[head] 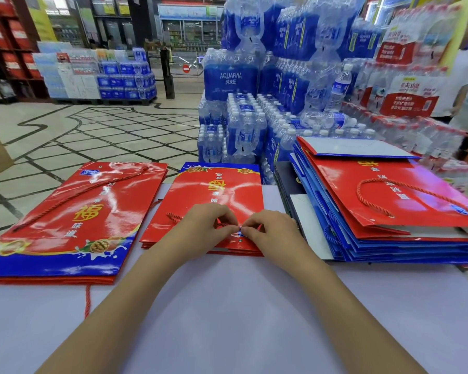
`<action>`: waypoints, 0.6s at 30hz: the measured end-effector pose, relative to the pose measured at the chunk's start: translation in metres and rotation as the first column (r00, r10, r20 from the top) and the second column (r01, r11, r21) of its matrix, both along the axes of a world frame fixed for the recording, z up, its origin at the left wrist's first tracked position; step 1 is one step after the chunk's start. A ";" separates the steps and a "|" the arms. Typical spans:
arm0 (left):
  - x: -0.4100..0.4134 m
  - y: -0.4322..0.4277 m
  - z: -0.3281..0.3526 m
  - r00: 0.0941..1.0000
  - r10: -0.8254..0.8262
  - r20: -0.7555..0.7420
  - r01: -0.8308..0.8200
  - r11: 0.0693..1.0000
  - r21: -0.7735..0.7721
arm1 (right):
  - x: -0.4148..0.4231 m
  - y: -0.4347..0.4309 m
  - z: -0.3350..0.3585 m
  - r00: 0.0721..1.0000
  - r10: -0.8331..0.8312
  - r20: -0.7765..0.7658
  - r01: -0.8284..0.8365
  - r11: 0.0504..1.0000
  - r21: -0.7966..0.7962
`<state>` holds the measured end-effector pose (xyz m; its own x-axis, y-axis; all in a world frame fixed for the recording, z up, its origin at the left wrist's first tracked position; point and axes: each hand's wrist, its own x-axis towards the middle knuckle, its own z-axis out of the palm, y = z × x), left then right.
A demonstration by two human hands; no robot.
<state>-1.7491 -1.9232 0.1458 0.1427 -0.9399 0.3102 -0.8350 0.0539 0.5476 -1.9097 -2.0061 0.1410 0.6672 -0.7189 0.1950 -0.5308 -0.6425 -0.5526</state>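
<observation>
A flat red gift bag (pixel 216 195) with gold characters lies in the middle of the pale table (pixel 227 306). My left hand (pixel 203 228) and my right hand (pixel 270 230) meet over its near edge. Both pinch the bag's red rope handle (pixel 173 217) close to a small hole in the bag. The rope runs off to the left under my left hand. The fingertips of the two hands almost touch.
A pile of finished red-and-blue bags (pixel 73 220) lies at the left, a loose red cord (pixel 87 300) hanging from it. A tall stack of flat bags (pixel 389 206) sits at the right. Packs of bottled water (pixel 243 76) rise behind the table.
</observation>
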 end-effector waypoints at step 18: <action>0.009 0.006 0.006 1.000 -0.020 0.013 0.020 0.999 0.033 | -0.018 -0.005 0.012 0.967 0.177 -0.181 -0.147 0.975 0.164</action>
